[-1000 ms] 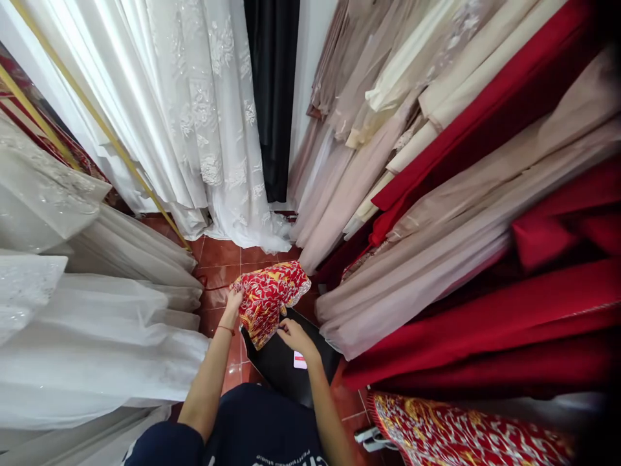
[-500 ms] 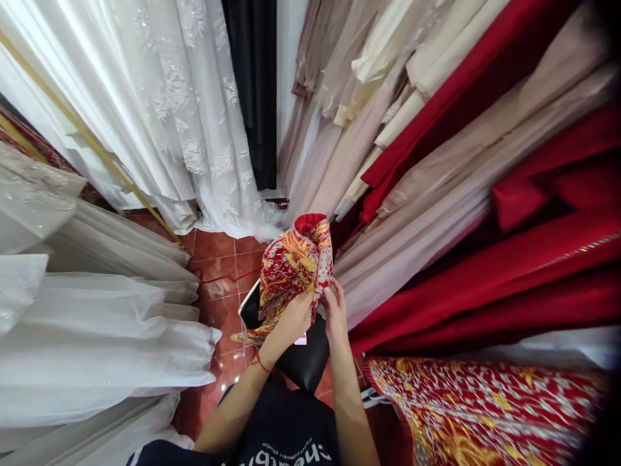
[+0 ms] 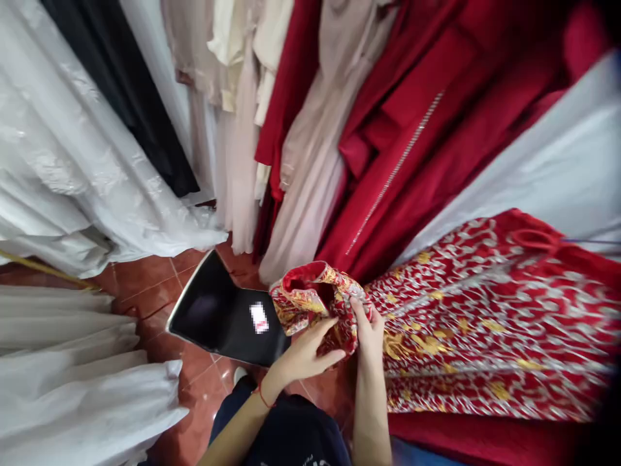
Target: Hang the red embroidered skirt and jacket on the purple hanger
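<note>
Both hands were closed on the bunched red-and-gold patterned cloth [image 3: 315,294], held in the air over the tiled floor [image 3: 150,288], not resting on anything; left hand [image 3: 303,353] gripped it from below and to the left, thumb across the lower fold; right hand [image 3: 367,327] pinched its right edge, fingers curled over the top; the cloth sat directly above and ahead of both hands, open mouth facing up, long axis running roughly left to right between them; right hand was nearer the hanging patterned garment [image 3: 485,310], which the bundle touched or nearly touched, hard to say; black chair seat [image 3: 223,314] sat just left of the bundle, below it; red gowns [image 3: 402,149] hung behind.
</note>
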{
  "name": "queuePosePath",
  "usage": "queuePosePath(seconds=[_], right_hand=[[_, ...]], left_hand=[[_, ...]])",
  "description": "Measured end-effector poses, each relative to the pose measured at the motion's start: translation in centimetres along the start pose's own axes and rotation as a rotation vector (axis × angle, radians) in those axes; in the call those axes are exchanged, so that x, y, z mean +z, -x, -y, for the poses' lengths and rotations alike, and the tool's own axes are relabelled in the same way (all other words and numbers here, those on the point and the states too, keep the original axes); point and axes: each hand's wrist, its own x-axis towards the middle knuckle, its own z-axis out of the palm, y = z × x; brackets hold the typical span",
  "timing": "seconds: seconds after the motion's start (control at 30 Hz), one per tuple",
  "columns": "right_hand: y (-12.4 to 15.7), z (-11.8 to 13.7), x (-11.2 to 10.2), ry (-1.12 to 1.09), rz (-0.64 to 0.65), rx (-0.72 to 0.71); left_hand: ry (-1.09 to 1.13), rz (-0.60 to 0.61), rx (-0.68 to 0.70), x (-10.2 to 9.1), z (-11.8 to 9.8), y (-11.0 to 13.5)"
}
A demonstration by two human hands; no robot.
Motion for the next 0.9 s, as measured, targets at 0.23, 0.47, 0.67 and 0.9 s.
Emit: queuePosePath(seconds=[0.23,0.47,0.67,0.9], right_hand=[[1.1,4.0,-11.2,-0.120,-0.168,0.067],[1.3,3.4,-19.3,-0.103,-0.033,0.081],[2.9,2.8,-26.5,-0.034,0.035,0.074],[3.6,1.4,-32.2,0.315,-0.251,-0.107]], left_hand=[[0.036,-0.258,-0.135,7.2,2.5,-2.7],[-0.393,-0.500,-0.179,15.9,4.4,-7.0],[-0.427,-0.207,0.013,14.9,4.2,-9.9],[-0.665,-0.170,0.228,13.4,-4.7,-10.8]])
